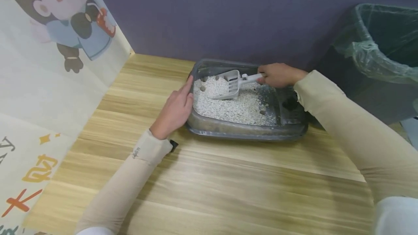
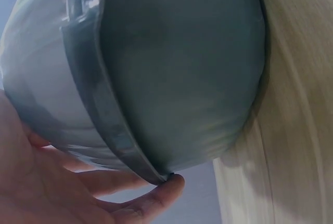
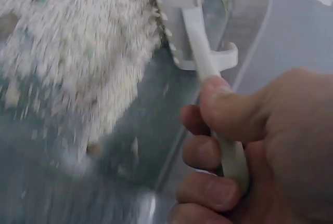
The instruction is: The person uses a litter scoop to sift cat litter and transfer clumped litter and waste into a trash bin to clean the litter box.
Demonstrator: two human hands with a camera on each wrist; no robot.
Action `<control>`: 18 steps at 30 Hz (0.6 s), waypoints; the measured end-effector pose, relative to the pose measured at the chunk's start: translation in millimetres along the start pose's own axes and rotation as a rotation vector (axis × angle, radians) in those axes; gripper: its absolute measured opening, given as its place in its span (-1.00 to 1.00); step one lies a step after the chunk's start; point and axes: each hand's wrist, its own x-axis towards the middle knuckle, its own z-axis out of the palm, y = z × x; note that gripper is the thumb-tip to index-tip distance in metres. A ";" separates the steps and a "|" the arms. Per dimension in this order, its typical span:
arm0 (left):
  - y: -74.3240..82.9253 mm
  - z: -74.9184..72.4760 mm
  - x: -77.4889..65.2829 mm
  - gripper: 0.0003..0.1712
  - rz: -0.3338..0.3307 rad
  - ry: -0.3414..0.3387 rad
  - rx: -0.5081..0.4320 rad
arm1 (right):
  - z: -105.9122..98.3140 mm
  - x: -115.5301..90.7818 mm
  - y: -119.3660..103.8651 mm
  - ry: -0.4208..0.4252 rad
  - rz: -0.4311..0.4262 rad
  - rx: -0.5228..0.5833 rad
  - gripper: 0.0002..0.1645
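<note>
A grey litter box [image 1: 228,128] holds pale cat litter [image 1: 241,110] with several brown clumps in it. My right hand [image 1: 280,75] grips the handle of a light grey litter scoop [image 1: 234,82], fingers wrapped round it in the right wrist view. The scoop's slotted head tilts down into the litter, with litter at its front edge. At the box's left end, my left hand [image 1: 176,110] rests along the rim, its index finger straight. In the left wrist view, a fingertip [image 2: 174,182] touches the edge of the rim.
Behind the box rises a purple-grey wall [image 1: 228,17]. A dark bin [image 1: 356,93] lined with a clear bag [image 1: 375,57] stands to the right. On the left is a white panel with cartoon prints [image 1: 29,93]. The box sits on a wood-grain surface [image 1: 228,184].
</note>
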 end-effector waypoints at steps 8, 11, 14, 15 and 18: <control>0.7 1.1 1.9 -0.37 -0.008 -0.020 0.013 | 4.4 30.9 -3.0 -0.028 -0.012 0.066 -0.75; 1.8 1.5 1.8 -0.36 -0.018 -0.019 0.012 | 9.1 33.9 1.2 -0.035 -0.038 0.119 -0.78; 3.1 1.0 0.7 -0.36 -0.033 -0.016 0.011 | 13.4 34.7 2.2 -0.057 -0.077 0.156 -0.72; 3.3 0.7 0.5 -0.37 -0.035 -0.011 0.010 | 14.3 34.8 1.8 -0.070 -0.090 0.163 -0.69; 4.1 -0.3 -0.3 -0.37 -0.038 0.003 0.015 | 14.1 34.2 -1.7 -0.135 -0.125 0.152 -0.50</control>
